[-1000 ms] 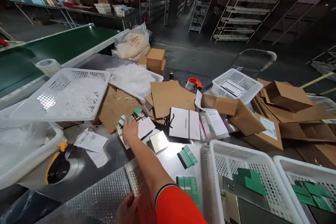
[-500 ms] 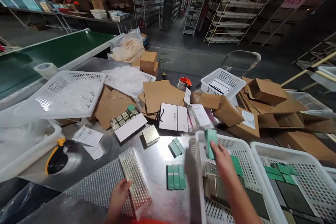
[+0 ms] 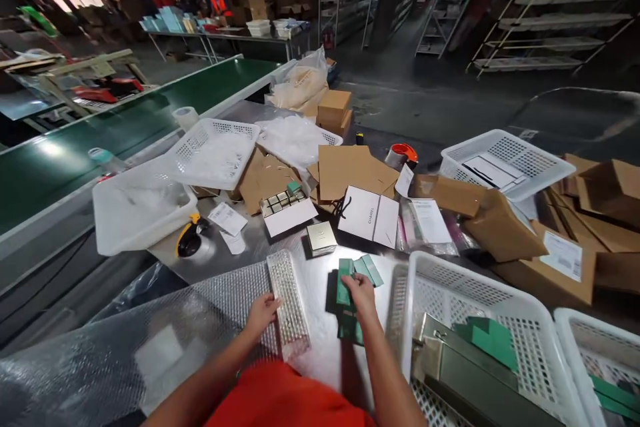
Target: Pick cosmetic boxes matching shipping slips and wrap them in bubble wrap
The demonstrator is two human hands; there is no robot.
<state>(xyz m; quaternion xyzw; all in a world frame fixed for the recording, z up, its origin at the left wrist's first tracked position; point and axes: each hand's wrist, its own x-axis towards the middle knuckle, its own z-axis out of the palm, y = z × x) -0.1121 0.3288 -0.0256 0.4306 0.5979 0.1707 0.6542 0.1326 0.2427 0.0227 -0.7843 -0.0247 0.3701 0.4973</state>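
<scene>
My right hand [image 3: 361, 292] rests on a cluster of small green boxes [image 3: 350, 327] on the metal table [image 3: 320, 280], its fingers closed around one upright green box [image 3: 344, 278]. Two more green boxes [image 3: 369, 268] lie just beyond it. My left hand [image 3: 263, 312] grips the folded edge of a bubble wrap sheet [image 3: 200, 320] spread over the near left of the table. A small gold box [image 3: 321, 237] sits just beyond both hands.
A white basket [image 3: 453, 280] holding green boxes and a metallic case stands at the right. Beyond it are a white Chanel bag [image 3: 373, 217], a tray of small boxes [image 3: 286, 203], cardboard boxes [image 3: 500, 230], an orange tape dispenser [image 3: 403, 153], white bins [image 3: 140, 213] and a green conveyor [image 3: 125, 127].
My right hand left the tray of small boxes, carried a green box over the white basket, then came down onto the green boxes on the table. My left hand stayed on the bubble wrap.
</scene>
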